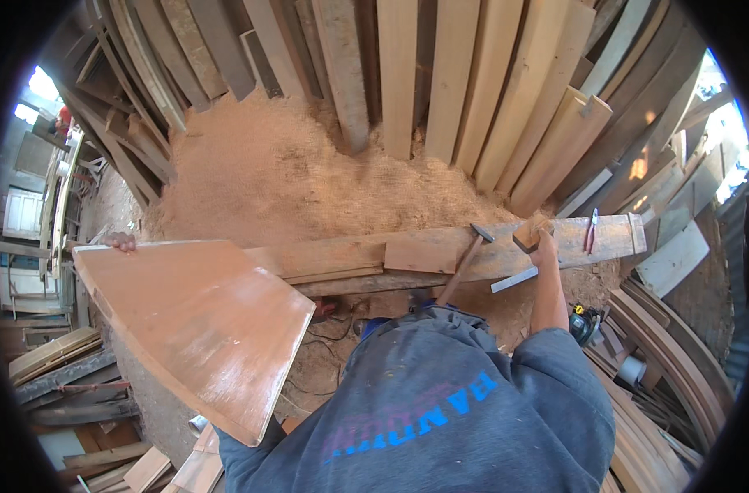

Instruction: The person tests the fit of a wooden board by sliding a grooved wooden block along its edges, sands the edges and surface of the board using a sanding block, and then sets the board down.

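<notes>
My left hand (121, 241) grips the far left edge of a broad wooden panel (202, 320), its fingers curled over the rim. The panel is reddish brown, with whitish dusty patches, and leans tilted at my left side. My right hand (545, 248) is closed round a small wooden block (532, 232) above the right part of a long plank bench (350, 251). A hammer (466, 267) lies across the bench left of that hand, beside a short flat board (421, 256). Pliers (591, 231) with red and blue handles rest to its right. A pale metal strip (514, 279) juts from the bench's near edge.
Sawdust (309, 172) covers the ground beyond the bench. Tall planks (453, 82) lean in a row behind it. At right a teal power tool (586, 324) sits near stacked boards (670, 345). A dark cable (329, 345) runs over the ground near me. More timber (78, 378) is piled at left.
</notes>
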Demonstrator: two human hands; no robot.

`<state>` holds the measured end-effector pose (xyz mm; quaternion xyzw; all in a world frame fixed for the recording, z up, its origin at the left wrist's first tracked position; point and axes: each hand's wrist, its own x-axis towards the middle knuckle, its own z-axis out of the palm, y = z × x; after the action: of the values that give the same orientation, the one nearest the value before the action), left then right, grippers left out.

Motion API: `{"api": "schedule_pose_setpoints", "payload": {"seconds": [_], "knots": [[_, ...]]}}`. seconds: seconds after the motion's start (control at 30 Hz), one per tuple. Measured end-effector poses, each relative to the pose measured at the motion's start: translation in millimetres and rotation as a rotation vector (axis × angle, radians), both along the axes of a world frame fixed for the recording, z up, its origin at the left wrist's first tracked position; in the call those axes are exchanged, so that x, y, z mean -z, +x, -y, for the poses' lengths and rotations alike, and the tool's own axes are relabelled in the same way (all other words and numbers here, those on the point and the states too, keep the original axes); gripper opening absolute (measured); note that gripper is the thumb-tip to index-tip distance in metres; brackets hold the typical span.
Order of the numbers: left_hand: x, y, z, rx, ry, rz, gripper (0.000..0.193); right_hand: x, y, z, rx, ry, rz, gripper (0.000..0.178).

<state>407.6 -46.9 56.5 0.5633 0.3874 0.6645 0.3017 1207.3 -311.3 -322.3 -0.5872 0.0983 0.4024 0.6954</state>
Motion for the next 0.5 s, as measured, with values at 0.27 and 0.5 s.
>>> {"api": "schedule_pose_setpoints", "payload": {"seconds": [0.27, 0.5], "knots": [[-8, -4, 7, -0.014, 0.026, 0.019, 0.055, 48, -57, 19, -0.908, -1.113, 0.798, 0.047], [3, -27, -3, 0.021, 0.089, 0.107, 0.057, -8, -93, -41, -0.906, -1.023, 1.334, 0.043]]}}
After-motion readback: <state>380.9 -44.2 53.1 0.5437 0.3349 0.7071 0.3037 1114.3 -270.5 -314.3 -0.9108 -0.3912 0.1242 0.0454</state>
